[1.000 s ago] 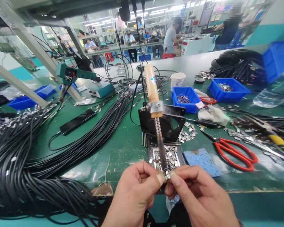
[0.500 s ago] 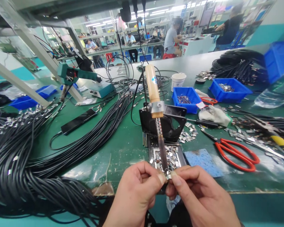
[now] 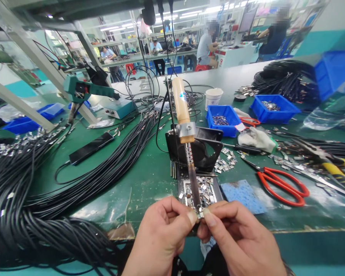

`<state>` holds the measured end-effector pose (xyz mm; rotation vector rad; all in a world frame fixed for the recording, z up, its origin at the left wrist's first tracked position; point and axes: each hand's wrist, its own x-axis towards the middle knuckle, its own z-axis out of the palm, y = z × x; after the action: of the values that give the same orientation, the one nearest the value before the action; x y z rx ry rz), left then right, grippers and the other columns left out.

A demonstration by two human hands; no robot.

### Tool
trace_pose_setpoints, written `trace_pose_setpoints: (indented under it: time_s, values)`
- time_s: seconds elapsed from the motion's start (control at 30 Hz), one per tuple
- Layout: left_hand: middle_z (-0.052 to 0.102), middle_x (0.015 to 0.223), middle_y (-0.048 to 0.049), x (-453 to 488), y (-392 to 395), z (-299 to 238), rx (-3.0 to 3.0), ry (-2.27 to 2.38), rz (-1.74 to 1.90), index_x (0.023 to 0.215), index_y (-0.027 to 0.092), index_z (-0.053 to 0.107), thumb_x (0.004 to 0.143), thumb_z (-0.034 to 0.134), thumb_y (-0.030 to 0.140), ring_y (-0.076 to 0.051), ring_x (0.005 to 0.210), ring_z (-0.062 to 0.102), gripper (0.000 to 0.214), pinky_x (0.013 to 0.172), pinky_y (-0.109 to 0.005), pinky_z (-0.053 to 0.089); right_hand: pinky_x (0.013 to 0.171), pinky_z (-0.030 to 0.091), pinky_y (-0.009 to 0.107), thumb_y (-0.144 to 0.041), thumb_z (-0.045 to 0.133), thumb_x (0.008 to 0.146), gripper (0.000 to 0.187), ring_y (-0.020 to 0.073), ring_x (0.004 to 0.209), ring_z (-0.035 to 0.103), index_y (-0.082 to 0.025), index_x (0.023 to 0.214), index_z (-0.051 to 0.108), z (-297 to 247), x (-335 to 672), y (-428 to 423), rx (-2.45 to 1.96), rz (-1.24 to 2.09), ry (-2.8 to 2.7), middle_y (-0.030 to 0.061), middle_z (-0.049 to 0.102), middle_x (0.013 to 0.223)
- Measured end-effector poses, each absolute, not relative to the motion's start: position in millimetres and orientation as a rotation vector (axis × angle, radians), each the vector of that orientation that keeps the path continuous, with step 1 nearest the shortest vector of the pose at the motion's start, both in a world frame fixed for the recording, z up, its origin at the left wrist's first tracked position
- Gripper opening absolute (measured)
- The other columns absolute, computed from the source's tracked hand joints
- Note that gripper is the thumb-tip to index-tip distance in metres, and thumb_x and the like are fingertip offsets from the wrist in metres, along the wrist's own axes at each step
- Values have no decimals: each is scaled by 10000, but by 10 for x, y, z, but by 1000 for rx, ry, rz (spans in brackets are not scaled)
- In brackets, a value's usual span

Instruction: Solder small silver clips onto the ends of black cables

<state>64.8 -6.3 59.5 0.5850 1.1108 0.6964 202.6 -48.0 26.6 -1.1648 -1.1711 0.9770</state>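
Two bare hands meet at bottom centre, over the near edge of a green worktop [image 3: 149, 180]. Left hand [image 3: 161, 237] and right hand [image 3: 235, 241] each pinch, w/ thumb and forefinger pressed together, one small metal clip [image 3: 200, 213] between them; fingertips nearly touch. The clip sits right at the tip of a soldering iron [image 3: 186, 145].

The iron is fixed in a black stand [image 3: 207, 147]. Its long axis runs away from the viewer: pale wooden handle up and far, dark shaft slanting down toward the hands, tip pointing at the clip. The clip is too small to tell which way it points.

Directly behind the hands, under the shaft, a tray [image 3: 181, 191] of loose clips. Just right of it a blue sponge [image 3: 241, 195], then red scissors [image 3: 281, 186]. Further right, more clips scattered beside yellow-handled pliers [image 3: 333, 168]. Behind the stand, a blue bin [image 3: 222, 120] w/ clips, a white cup [image 3: 213, 97], a white rag [image 3: 257, 138].

Left side: thick bundles of black cables [image 3: 31, 207] fill the worktop, curving close to the left hand. A black strip [image 3: 90, 147] and a green glue gun [image 3: 86, 90] lie beyond. Other people sit at benches in the far background.
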Motion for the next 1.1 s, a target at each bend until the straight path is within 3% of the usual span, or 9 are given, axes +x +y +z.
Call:
trace_pose_setpoints:
  time_s: [0.3,0.67,0.97,1.1]
  values:
    - [574,510,65,630,-52,572,604,1116,691,649,180,544,672,815,320,54,353,322,306,336,-36,240,614,537,84,-219,566,943,79,42,656,663,-185,876,592,257,2027,-482,-1157,956,-1192,-28,663,744]
    - [689,657,6,643,-130,611,650,1013,763,649,147,584,720,795,237,2,484,562,240,371,-2,338,650,563,123,-174,561,939,51,49,701,659,-206,903,577,226,2042,-549,-1128,885,-1239,-30,634,817]
    - [689,679,14,587,-162,651,686,1005,642,701,149,584,734,802,331,76,380,379,286,355,-5,289,608,559,134,-157,584,916,58,66,664,659,-201,879,582,265,2040,-578,-1101,892,-1217,-22,632,789]
    - [688,712,21,549,-152,711,712,963,520,710,152,571,729,808,402,69,377,402,345,365,-25,314,603,553,113,-149,581,920,68,55,658,657,-203,879,578,288,2052,-609,-1091,925,-1210,-26,628,787]
